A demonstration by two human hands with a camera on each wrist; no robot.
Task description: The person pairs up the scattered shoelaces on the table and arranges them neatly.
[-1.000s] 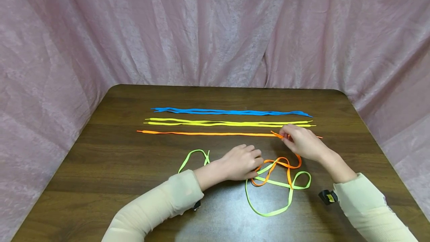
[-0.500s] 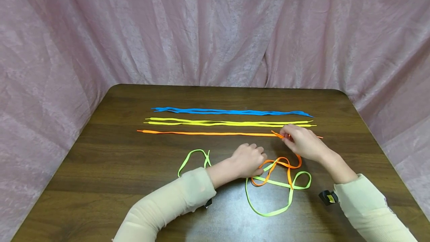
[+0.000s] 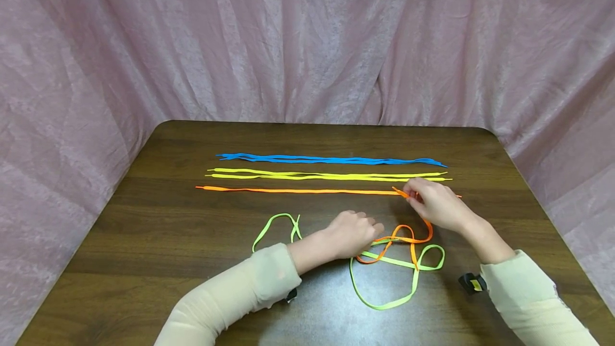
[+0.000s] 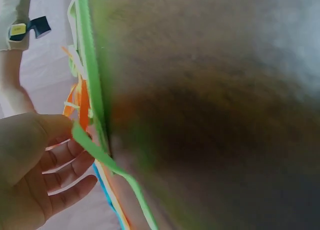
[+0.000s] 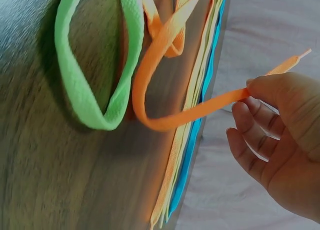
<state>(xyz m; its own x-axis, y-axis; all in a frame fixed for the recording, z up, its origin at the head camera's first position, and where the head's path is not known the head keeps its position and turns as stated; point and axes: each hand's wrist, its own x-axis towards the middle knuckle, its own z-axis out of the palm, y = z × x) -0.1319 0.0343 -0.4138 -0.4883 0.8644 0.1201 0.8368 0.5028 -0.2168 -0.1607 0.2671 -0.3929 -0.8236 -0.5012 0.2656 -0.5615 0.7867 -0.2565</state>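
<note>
We have the loose orange lace [image 5: 215,104] pinched near one tip between thumb and forefinger in our right grip [image 3: 437,202], the tip poking out to its left. The rest of that lace droops nearer to us, then curls leftward to the tangle beside our left grip [image 3: 352,234]. There, a strand of the green lace [image 3: 381,307] rises to the thumb tip, so we judge it narrow and pinching green; whether orange is caught with it we cannot tell. More green lies on the desk [image 3: 144,218] to either side of the left grip, with a small loop to its right.

Just under the right grip, and stretching left from it, runs the straight orange lace [image 3: 298,191]. Beyond that lie the yellow laces [image 3: 307,175], with the blue laces [image 3: 336,162] farthest off.

The trouble we see is the crossing of orange and green between our grips: a hard pull on the right could drag green along or cinch the loops into a knot. We hold orange close to its end, so it could slip free under tension. And a low sweep by the right grip could knock the neat rows askew — the straight orange first, being nearest.
</note>
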